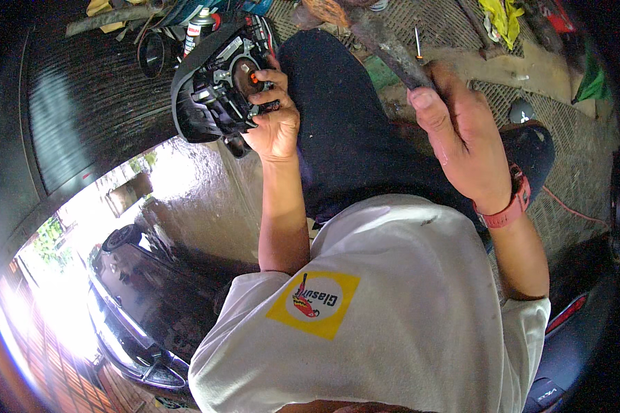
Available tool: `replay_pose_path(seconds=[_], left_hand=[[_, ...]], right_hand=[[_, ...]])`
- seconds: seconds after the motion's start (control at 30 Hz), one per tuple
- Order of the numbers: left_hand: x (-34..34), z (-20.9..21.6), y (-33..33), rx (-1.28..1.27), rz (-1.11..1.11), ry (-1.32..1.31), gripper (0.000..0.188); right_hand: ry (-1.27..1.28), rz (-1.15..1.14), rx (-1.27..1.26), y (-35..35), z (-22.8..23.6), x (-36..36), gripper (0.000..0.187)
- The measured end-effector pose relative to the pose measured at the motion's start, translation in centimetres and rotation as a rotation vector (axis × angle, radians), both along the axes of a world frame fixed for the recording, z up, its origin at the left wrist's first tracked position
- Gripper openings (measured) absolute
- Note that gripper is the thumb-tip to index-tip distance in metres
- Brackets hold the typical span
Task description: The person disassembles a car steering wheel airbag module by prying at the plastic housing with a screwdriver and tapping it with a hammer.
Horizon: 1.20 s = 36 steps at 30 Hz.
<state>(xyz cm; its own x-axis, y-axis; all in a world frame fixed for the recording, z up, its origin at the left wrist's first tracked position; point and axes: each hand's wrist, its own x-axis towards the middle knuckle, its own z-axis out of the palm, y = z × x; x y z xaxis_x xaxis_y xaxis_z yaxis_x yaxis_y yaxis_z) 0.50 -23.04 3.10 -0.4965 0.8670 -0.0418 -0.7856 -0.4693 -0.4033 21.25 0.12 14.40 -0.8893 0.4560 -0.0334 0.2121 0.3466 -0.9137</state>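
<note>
My left hand (275, 127) grips a black plastic car part (207, 110), which looks like a steering wheel airbag module. Its back side faces me, showing metal brackets, a round brown centre and an orange connector. The fingers lie over its right edge. On the right, my right hand (461, 138), with a pink watch (508, 206) at the wrist, is closed around the near end of a dark, worn bar (393, 58). My thumb presses along the bar's end, and the bar slants up and left to the top of the view. My crossed legs (337, 124) lie beneath both hands.
Beyond the left hand stands a spray can (198, 31). A thin metal tool with an orange end (418, 45), a yellow plastic bag (503, 22) and a dark round cap (521, 111) lie on the patterned floor (579, 158). A dark car (145, 296) is at lower left.
</note>
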Motion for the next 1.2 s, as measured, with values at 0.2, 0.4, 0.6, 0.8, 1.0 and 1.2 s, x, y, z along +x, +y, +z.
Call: replay_pose_path(seconds=[0.2,0.4,0.6,0.8,1.0,1.2], left_hand=[[0.0,-0.7,-1.1,0.045,-0.070,0.117,0.079],[-0.3,0.9,-5.1,-1.044,0.217,0.830,0.074],[1.5,3.7,-3.9,-1.370,0.075,1.247,0.078],[3.0,4.2,-2.1,-1.269,-0.072,1.277,0.073],[3.4,4.4,-1.3,-1.243,-0.133,1.337,0.089],[3.6,3.6,-0.6,-1.209,-0.148,1.315,0.087]], right_hand=[[0.004,0.012,0.025,0.0,0.0,0.2,0.041],[0.009,0.018,0.154,0.6,-0.3,1.3,0.044],[-0.145,0.111,0.206,1.1,0.1,1.7,0.036],[-0.095,0.129,0.434,1.5,-0.7,1.8,0.034],[-0.176,0.119,0.496,2.9,-2.2,2.3,0.036],[0.127,-0.060,0.322,2.2,-0.1,2.8,0.030]])
